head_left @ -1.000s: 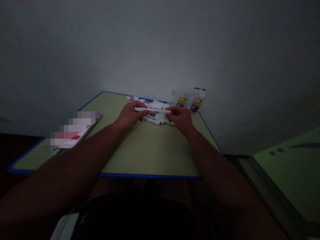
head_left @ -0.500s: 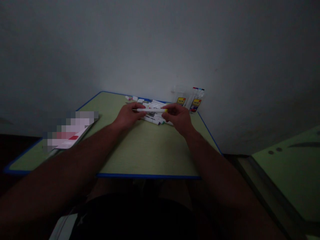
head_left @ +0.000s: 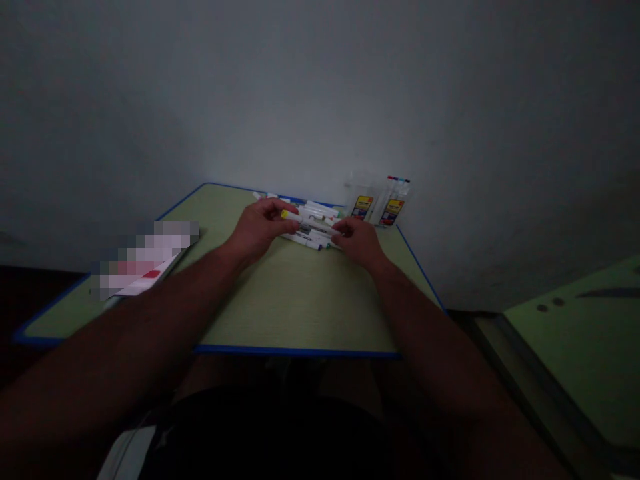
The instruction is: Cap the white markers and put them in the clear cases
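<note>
I hold one white marker [head_left: 306,221] across a pile of white markers [head_left: 313,237] at the far side of a green desk [head_left: 280,300]. My left hand [head_left: 260,230] pinches its left end, where a yellow tip shows. My right hand [head_left: 357,240] is closed on its right end, low over the pile. Several loose caps [head_left: 265,196] lie near the desk's far edge, behind my left hand.
Two clear marker packs [head_left: 380,200] with yellow labels lean against the grey wall at the desk's far right corner. A blurred-out paper or booklet [head_left: 143,263] lies on the desk's left side. Another green desk [head_left: 580,347] stands to the right.
The marker was turned end for end: its yellow tip was by my right hand half a second ago and is now at my left hand. My right hand dropped lower over the pile.
</note>
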{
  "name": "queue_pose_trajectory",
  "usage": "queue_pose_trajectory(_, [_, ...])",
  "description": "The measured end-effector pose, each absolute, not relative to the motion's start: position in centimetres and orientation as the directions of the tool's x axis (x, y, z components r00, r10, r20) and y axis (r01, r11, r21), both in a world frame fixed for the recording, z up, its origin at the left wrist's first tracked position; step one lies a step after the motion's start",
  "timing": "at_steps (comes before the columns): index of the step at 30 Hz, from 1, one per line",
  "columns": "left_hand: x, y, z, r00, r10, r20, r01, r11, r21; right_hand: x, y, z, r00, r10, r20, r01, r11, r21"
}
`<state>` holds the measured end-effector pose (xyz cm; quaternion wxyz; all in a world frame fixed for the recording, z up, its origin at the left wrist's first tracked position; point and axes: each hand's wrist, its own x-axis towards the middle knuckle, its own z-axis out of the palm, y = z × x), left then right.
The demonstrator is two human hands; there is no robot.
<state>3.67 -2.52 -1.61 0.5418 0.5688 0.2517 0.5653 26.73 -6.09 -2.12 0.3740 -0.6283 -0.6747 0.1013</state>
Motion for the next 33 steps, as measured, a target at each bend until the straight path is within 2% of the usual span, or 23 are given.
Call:
queue_pose_trajectory(4, [3.6, -2.4, -1.8, 0.271, 0.891, 0.364, -0.313, -0.276, 0.909, 26.6, -6.2, -2.0, 0.054, 0.932, 0.359, 0.741, 0.204, -0.639])
queue_pose_trajectory(9, [3.5, -2.9, -1.7, 0.345, 0.89, 0.299, -0.273, -0.209, 0.939, 25.7, -6.5, -2.0, -0.063, 0.948, 0.311, 0.584, 0.287, -0.759])
queue_pose_trajectory(14, [3.4, -3.2, -1.4, 0.324, 0.915, 0.241, -0.201, -0.183, 0.962, 25.3, -7.0, -2.0, -0.143, 0.95, 0.278, 0.486, 0.312, -0.817])
queue_pose_trajectory(18, [3.5, -3.1, -1.4, 0.319, 0.922, 0.219, -0.179, -0.168, 0.969, 25.5, -7.2, -1.6, -0.108, 0.94, 0.324, 0.494, 0.334, -0.803])
queue_pose_trajectory(25, [3.5, -3.5, -1.3, 0.44, 0.896, 0.06, -0.067, -0.034, 0.997, 25.8, -6.7, -1.9, 0.02, 0.945, 0.328, 0.41, 0.291, -0.864])
queue_pose_trajectory(28, [3.3, -3.6, -1.3, 0.473, 0.879, 0.054, 0.035, -0.08, 0.996, 25.7, -6.5, -1.9, 0.067, 0.948, 0.31, 0.331, 0.272, -0.904])
queue_pose_trajectory(33, [2.8, -3.4, -1.3, 0.523, 0.84, 0.143, 0.172, -0.269, 0.948, 25.5, -6.9, -1.3, 0.094, 0.955, 0.281, 0.213, 0.257, -0.943])
